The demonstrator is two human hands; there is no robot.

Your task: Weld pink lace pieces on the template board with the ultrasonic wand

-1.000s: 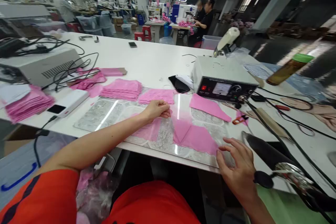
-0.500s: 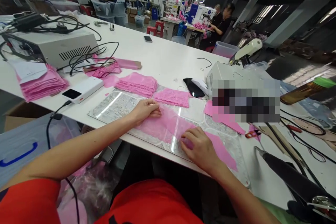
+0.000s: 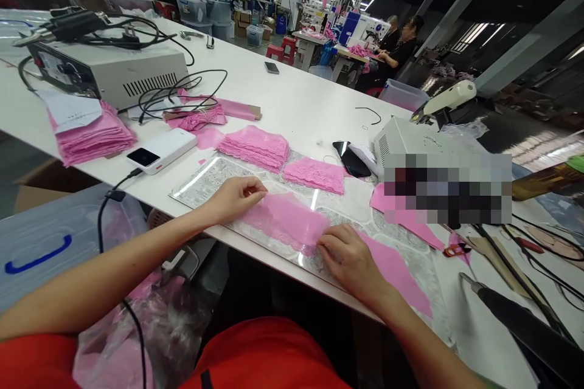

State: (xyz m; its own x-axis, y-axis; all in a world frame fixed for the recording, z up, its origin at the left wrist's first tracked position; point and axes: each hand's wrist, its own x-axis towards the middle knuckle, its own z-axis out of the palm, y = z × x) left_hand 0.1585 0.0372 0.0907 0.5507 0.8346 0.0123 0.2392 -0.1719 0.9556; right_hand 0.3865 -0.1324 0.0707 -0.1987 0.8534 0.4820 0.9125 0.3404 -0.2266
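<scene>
A sheer pink fabric piece with a lace-like lower edge is stretched between my two hands above a clear, glossy sheet. My left hand pinches its upper left end between thumb and fingers. At the right end, my right hand has its fingers curled and closed on the fabric's edge. A second pink piece lies flat under and to the right of my right wrist. Beyond my hands are a layered stack of pink pieces and a lower pink lace stack.
Two grey control boxes stand left and right, with cables around them. A white power bank sits at the left. A black-handled tool and small orange snips lie at the right. People work at machines behind.
My left hand has shifted left with its end of the pink piece, which now looks smoother and more spread. My right hand stays at the other end. The view has swung slightly left.
</scene>
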